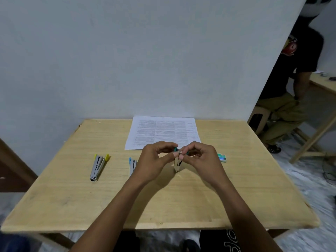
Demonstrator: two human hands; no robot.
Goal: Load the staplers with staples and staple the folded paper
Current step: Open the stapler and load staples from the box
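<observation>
Head view: green stapler [177, 163] pinched btwn left hand [155, 160] & right hand [200, 159].

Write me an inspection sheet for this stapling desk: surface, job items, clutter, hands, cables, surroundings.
Surface: wooden table, pale top, pushed up to a white wall.
Job's things: yellow-tipped stapler lying at left; blue-tipped stapler beside it, partly hidden by the left wrist; green-tipped stapler upright at centre; printed paper flat at the far edge; staple box at right.
Clutter: nothing seen.
Hands: left hand and right hand both pinch the top end of the green-tipped stapler.
Cables: dark cables on the floor, right of the table.
Surroundings: seated person at right, by a second table.
</observation>
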